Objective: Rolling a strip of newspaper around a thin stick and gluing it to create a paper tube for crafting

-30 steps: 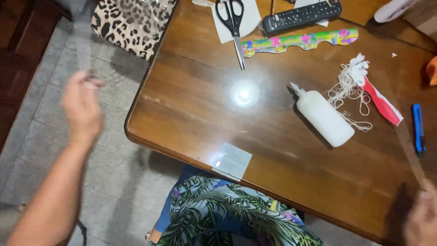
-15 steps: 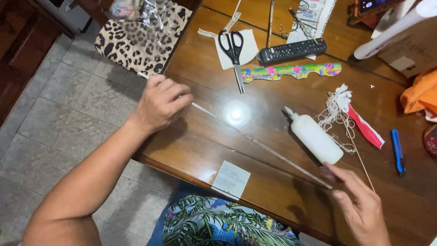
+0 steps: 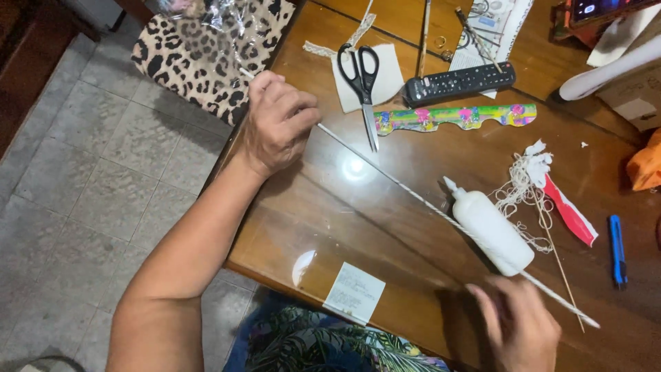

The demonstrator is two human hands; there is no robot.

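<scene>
Long thin white stick (image 3: pixel 385 180): runs diagonally from upper left of the frame to lower right, above the wooden desk (image 3: pixel 385 248).
Left hand (image 3: pixel 277 124): upper left of centre, fingers clamped round the stick's upper end.
Right hand (image 3: pixel 518 324): bottom right, blurred, at the stick's lower part; grip cannot be told.
White glue bottle (image 3: pixel 490 229): lying right of centre, just beside the stick.
Tangle of white string (image 3: pixel 523 189): beside the bottle.
Scissors (image 3: pixel 361 77) and black remote (image 3: pixel 459 83): top centre.
Blue cutter (image 3: pixel 617 249): right edge.

Right hand (image 3: pixel 520 324) motion-blurred, stick's (image 3: pixel 413 193) grip hidden, orange cloth (image 3: pixel 646 165) cut by edge
</scene>
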